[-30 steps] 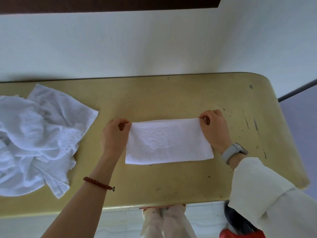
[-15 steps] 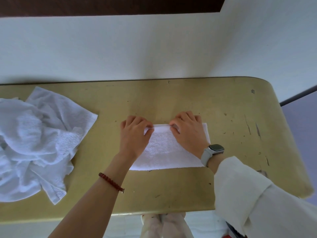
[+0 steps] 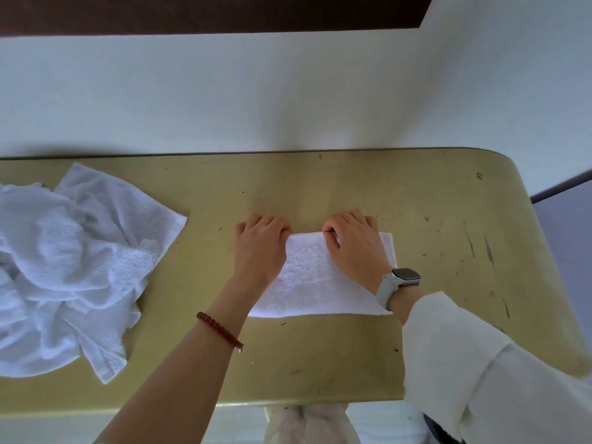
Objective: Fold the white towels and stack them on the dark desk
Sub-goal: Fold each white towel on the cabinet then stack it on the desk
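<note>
A folded white towel (image 3: 315, 283) lies flat in the middle of the yellow-green table (image 3: 432, 219). My left hand (image 3: 259, 248) covers its left end, fingers curled over the far-left corner. My right hand (image 3: 352, 248) lies on the right half, fingers curled at the far edge and thumb tucked against it. Both hands grip that far edge, about a hand's width apart. A heap of crumpled white towels (image 3: 64, 267) sits at the table's left end.
A white wall (image 3: 288, 91) rises directly behind the table, with a dark brown strip (image 3: 208, 11) across the top of the view. The table's rounded right end (image 3: 519, 193) has scratches. My white sleeve (image 3: 480, 363) hangs over the near right edge.
My hands moved from the towel's two ends inward onto it. Half a second ago the fingers lay flat; now they curl at the far edge.
</note>
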The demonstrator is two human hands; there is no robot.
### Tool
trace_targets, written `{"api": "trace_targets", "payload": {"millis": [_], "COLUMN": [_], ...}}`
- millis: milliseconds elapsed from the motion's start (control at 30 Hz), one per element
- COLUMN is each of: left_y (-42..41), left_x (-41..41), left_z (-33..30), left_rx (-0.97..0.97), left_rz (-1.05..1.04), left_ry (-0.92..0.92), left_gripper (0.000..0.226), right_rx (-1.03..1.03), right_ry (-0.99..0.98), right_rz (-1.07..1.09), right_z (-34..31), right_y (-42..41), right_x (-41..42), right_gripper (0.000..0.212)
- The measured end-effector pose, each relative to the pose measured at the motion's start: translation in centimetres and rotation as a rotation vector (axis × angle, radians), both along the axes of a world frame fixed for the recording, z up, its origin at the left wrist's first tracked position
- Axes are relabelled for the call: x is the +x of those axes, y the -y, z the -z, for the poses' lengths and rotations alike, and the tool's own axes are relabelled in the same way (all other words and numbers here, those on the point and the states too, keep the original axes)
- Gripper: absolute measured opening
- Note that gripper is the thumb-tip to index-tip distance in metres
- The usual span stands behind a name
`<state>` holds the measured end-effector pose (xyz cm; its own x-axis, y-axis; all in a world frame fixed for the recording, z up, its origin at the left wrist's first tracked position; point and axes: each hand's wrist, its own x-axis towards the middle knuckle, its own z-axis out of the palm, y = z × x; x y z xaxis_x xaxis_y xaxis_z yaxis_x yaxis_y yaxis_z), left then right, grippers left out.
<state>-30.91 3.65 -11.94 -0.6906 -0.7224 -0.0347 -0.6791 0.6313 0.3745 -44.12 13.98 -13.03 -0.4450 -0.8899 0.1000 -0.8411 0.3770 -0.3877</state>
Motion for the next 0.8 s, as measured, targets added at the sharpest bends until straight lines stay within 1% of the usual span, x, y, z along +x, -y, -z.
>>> {"api": "trace_targets", "payload": {"millis": [100, 233, 300, 333, 400, 467, 533, 600, 700, 800], "left_y": [0.0, -0.4, -0.5, -0.7, -1.7, -3.4, -5.3, -6.4, -6.4, -6.2], "left_x": [-0.5, -0.9, -0.6, -0.2, 0.9, 2.1, 2.8, 2.7, 2.5, 2.9], "left_z": [0.1, 0.1, 0.4, 0.5, 0.4, 0.2, 0.5, 1.0, 1.7, 2.5], "left_rx": [-0.029, -0.072, -0.149, -0.194, -0.225, -0.225, -0.203, -0.151, -0.086, -0.069], "left_rz": [-0.012, -0.045, -0.084, -0.103, -0.101, -0.039, 0.063, 0.128, 0.108, 0.081], "left_ry": [0.031, 0.034, -0.023, -0.057, -0.104, -0.129, -0.075, 0.041, 0.221, 0.270], "left_gripper": [0.025, 0.017, 0.015, 0.017, 0.027, 0.034, 0.039, 0.044, 0.055, 0.056], "right_rx": [0.015, 0.023, -0.017, -0.030, 0.001, 0.068, 0.141, 0.223, 0.316, 0.341], "right_ry": [0.017, 0.014, -0.071, -0.120, -0.203, -0.275, -0.308, -0.295, -0.202, -0.159], "right_rz": [0.014, 0.013, 0.019, 0.026, 0.017, -0.003, 0.000, 0.037, 0.109, 0.104], "right_z": [0.0, -0.3, -0.7, -1.0, -1.3, -1.3, -0.9, -0.3, 0.7, 1.4], "right_y": [0.2, 0.3, -0.3, -0.8, -2.5, -4.1, -5.1, -5.5, -5.8, -6.5], "right_x": [-0.1, 0.0, 0.2, 0.4, 1.2, 2.1, 3.0, 3.3, 2.9, 2.3], "right_gripper": [0.010, 0.012, 0.016, 0.021, 0.032, 0.041, 0.044, 0.046, 0.051, 0.054]}}
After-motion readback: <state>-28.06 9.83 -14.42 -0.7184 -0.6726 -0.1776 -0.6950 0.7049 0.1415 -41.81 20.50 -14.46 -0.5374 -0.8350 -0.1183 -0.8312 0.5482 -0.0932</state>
